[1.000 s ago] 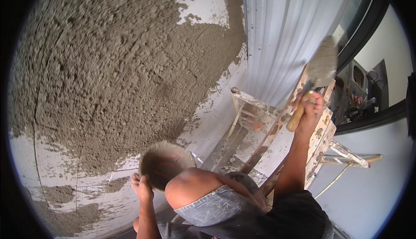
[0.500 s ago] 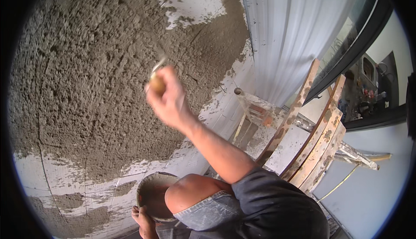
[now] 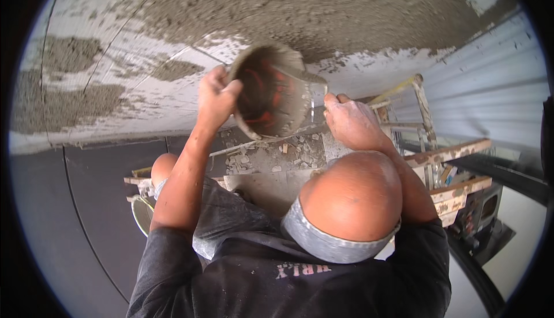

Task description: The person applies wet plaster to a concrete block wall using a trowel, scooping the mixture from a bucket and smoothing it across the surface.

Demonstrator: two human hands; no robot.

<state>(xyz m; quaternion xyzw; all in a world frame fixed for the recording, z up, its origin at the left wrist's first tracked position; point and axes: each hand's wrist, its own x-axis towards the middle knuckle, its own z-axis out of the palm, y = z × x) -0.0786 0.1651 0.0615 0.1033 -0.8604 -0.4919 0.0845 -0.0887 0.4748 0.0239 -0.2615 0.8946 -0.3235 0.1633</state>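
Note:
My left hand [image 3: 216, 100] grips the rim of a mortar-caked bucket [image 3: 294, 107], holding it tilted so its opening shows. Inside, the bucket is dark with orange-red patches and grey smears. My right hand [image 3: 353, 123] is closed around a trowel [image 3: 310, 78]; the handle is hidden in the fingers. Its mortar-coated blade reaches over the right side of the bucket's opening. Beyond both hands, a pale block wall [image 3: 167, 96] carries a rough layer of wet grey mortar [image 3: 306, 6].
My bare knee [image 3: 352, 197] rises close beneath the right hand. Mortar-spotted wooden planks [image 3: 456, 152] and a splattered metal frame [image 3: 427, 110] stand at right, by white sheeting [image 3: 485, 70]. Rubble [image 3: 288, 155] lies below the bucket. Another bucket [image 3: 140, 217] is at left.
The view has swung down and left. My right hand has come from the mortared wall to the bucket with the trowel. My left hand still holds the bucket, now in fuller view.

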